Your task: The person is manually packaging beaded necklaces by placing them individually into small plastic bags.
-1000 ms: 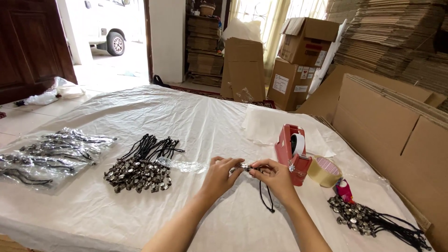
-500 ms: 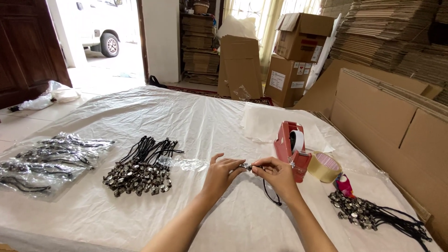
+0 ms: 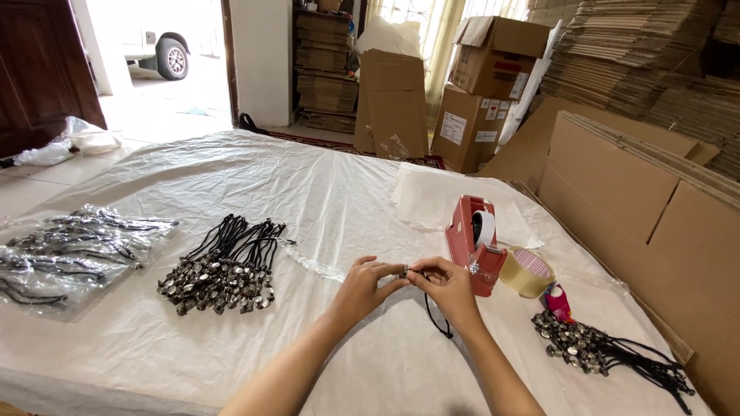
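Note:
My left hand [image 3: 364,286] and my right hand [image 3: 447,286] meet over the white plastic table cover [image 3: 331,192], fingertips pinched together on a small metal pendant with a black cord [image 3: 436,317] that hangs down in a loop. A clear plastic sleeve [image 3: 317,266] lies just left of my left hand. A pile of black-corded metal pendants [image 3: 225,270] lies further left. Another pile of the same pendants [image 3: 593,350] rests to the right of my right hand.
A red tape dispenser [image 3: 473,243] and a roll of clear tape [image 3: 527,271] stand just beyond my right hand. Bagged pendants [image 3: 65,250] lie at the far left. Flat cardboard sheets [image 3: 640,192] lean along the right; boxes [image 3: 482,100] stand behind.
Both hands stay pinched on the pendant in nearly the same place. The view has shifted slightly.

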